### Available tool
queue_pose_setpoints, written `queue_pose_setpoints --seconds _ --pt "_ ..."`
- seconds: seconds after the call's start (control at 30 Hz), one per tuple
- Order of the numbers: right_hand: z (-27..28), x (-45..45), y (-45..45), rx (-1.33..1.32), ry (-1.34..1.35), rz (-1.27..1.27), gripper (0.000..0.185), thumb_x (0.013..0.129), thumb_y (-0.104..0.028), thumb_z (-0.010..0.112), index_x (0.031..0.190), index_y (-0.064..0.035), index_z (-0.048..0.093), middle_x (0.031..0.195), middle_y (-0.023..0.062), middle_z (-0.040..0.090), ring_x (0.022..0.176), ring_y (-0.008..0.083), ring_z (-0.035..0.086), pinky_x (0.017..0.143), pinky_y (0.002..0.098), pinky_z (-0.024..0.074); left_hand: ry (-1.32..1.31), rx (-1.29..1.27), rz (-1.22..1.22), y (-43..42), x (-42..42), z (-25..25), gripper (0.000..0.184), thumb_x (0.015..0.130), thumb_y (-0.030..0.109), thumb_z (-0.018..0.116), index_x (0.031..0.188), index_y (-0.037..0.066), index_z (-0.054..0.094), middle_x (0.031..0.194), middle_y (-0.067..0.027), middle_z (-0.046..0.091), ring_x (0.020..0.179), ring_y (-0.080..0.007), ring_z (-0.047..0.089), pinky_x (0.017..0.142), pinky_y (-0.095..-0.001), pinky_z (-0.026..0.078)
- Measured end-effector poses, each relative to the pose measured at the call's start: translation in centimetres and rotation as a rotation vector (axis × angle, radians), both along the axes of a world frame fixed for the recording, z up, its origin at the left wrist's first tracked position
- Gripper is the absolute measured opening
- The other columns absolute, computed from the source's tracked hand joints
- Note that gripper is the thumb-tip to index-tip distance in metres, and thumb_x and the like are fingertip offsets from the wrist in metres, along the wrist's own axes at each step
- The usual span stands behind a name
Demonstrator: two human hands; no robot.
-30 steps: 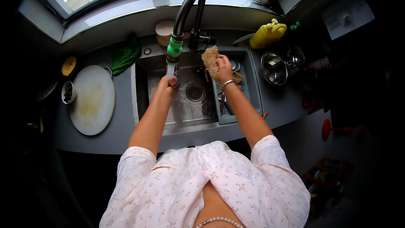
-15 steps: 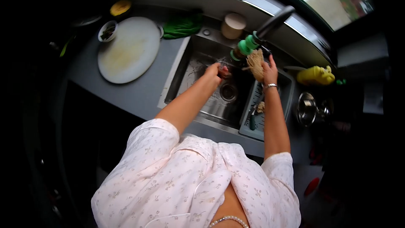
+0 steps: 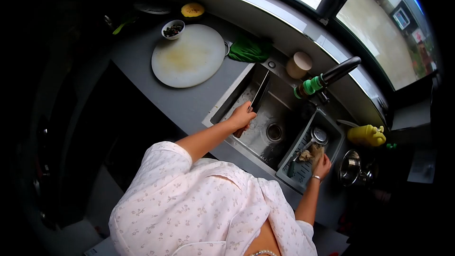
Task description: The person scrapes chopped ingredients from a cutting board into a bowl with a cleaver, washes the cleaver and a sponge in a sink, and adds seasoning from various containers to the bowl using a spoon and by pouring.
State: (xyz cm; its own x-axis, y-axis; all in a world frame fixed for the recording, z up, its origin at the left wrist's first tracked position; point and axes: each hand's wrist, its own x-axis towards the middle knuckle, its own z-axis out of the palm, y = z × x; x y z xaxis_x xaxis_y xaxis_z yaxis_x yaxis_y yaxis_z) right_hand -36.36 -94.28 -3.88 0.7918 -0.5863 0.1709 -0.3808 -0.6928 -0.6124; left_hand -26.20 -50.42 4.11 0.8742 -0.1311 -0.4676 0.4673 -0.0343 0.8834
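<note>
My left hand [image 3: 243, 116] is closed round the wooden handle of a kitchen knife [image 3: 259, 93] above the sink [image 3: 284, 96]. The dark blade points up and away from me. Over the grey drain basket [image 3: 303, 180], my right hand [image 3: 322, 166] has its fingers closed on a tan, fibrous scrubber [image 3: 316, 155]. Close by in the basket lie another tan clump [image 3: 304, 155], a round metal strainer [image 3: 319, 135] and a dark-handled tool [image 3: 292, 165].
A black faucet [image 3: 342, 68] with green rings overhangs the sink's back edge. Left of it are a round white cutting board [image 3: 187, 61], a small bowl [image 3: 173, 30], and a green cloth [image 3: 250, 50]. A yellow bottle [image 3: 367, 135] and metal bowl [image 3: 350, 167] stand right.
My right hand has brought the scrubber from beside the faucet down to the drain basket. My left hand has drawn back, and the knife blade now shows. The view has shifted.
</note>
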Motion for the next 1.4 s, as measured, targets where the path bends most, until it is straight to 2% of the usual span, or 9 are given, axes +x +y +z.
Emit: queue_pose_setpoints --seconds 0.1,0.3,0.43,0.5,0.53,0.73,0.9,1.17,1.4 --pt "0.0 -1.6 0.6 -0.115 0.16 -0.025 0.024 0.087 -0.027 0.062 0.105 -0.0134 0.069 0.112 0.0116 0.057 0.1 0.0294 0.06 0.087 0.037 0.0485 -0.37 0.548 -0.054 1.8 -1.4 1.3 0.035 0.079 0.014 0.06 0.111 0.002 0.05 0.09 -0.025 0.062 0.089 -0.0435 0.058 0.076 -0.0455 0.046" --pt "-0.7 -3.3 3.8 -0.404 0.384 0.102 0.029 0.082 -0.023 0.066 0.111 -0.0184 0.065 0.12 0.0063 0.052 0.111 0.0287 0.052 0.091 0.0406 0.0455 -0.525 0.72 -0.025 4.1 -4.3 2.2 0.039 0.08 0.014 0.057 0.118 0.005 0.051 0.094 -0.02 0.06 0.088 -0.037 0.059 0.078 -0.0424 0.048" --pt "-1.1 -3.9 5.1 -0.269 0.512 0.054 0.042 0.081 -0.026 0.067 0.122 -0.0214 0.059 0.13 0.0068 0.048 0.12 0.0292 0.047 0.097 0.0434 0.0418 -0.453 0.835 -0.034 5.7 -5.8 1.6 0.039 0.083 0.014 0.054 0.121 0.007 0.051 0.099 -0.0181 0.059 0.093 -0.0362 0.06 0.082 -0.0425 0.049" --pt "-0.3 -4.9 5.9 -0.294 0.466 0.036 0.044 0.08 -0.025 0.068 0.123 -0.0209 0.058 0.133 0.0077 0.047 0.122 0.0311 0.045 0.099 0.0433 0.0397 -0.439 0.875 -0.058 7.1 -6.3 0.8 0.04 0.085 0.014 0.053 0.124 0.008 0.05 0.102 -0.0175 0.058 0.094 -0.0362 0.06 0.083 -0.0426 0.049" --pt "0.1 -5.2 6.1 -0.32 0.421 0.025 0.046 0.079 -0.023 0.068 0.123 -0.0204 0.058 0.136 0.0086 0.045 0.124 0.033 0.043 0.102 0.0432 0.0376 -0.513 0.877 -0.048 7.7 -6.5 0.0 0.032 0.085 0.014 0.052 0.116 0.012 0.045 0.1 -0.0187 0.055 0.088 -0.0421 0.06 0.077 -0.0509 0.049" --pt "1.1 -6.2 7.3 -0.291 0.155 0.105 0.041 0.079 -0.015 0.067 0.119 -0.0112 0.059 0.134 0.0108 0.048 0.124 0.0327 0.043 0.104 0.0449 0.0345 -0.564 0.982 -0.084 11.8 -6.6 -3.1 0.037 0.084 0.014 0.058 0.117 0.007 0.041 0.099 -0.0185 0.054 0.083 -0.0421 0.061 0.071 -0.0517 0.05" --pt "1.3 -3.2 15.5 -0.251 -0.012 0.343 0.034 0.077 -0.007 0.064 0.111 -0.0069 0.062 0.127 0.015 0.053 0.118 0.0336 0.048 0.102 0.0428 0.0357 -0.638 0.981 -0.144 14.9 -6.2 -5.8 0.034 0.081 0.014 0.063 0.108 0.005 0.044 0.098 -0.016 0.055 0.085 -0.0387 0.06 0.072 -0.0485 0.048" --pt "6.8 3.1 37.7 -0.04 0.026 0.713 0.031 0.078 -0.008 0.063 0.11 -0.0092 0.063 0.125 0.0142 0.055 0.117 0.0345 0.049 0.1 0.0418 0.0381 -0.775 1.041 -0.242 19.3 -4.2 -5.9 0.036 0.073 0.02 0.07 0.102 0.007 0.05 0.095 -0.0086 0.055 0.093 -0.0276 0.052 0.079 -0.041 0.04" --pt "6.4 1.5 45.0 0.004 0.124 0.681 0.03 0.081 -0.008 0.062 0.112 -0.0084 0.062 0.127 0.013 0.053 0.118 0.0334 0.049 0.101 0.0415 0.0385 -0.766 0.862 -0.22 23.3 -2.9 -3.8 0.036 0.076 0.024 0.071 0.102 0.008 0.053 0.097 -0.0078 0.055 0.098 -0.0277 0.053 0.08 -0.0407 0.041"
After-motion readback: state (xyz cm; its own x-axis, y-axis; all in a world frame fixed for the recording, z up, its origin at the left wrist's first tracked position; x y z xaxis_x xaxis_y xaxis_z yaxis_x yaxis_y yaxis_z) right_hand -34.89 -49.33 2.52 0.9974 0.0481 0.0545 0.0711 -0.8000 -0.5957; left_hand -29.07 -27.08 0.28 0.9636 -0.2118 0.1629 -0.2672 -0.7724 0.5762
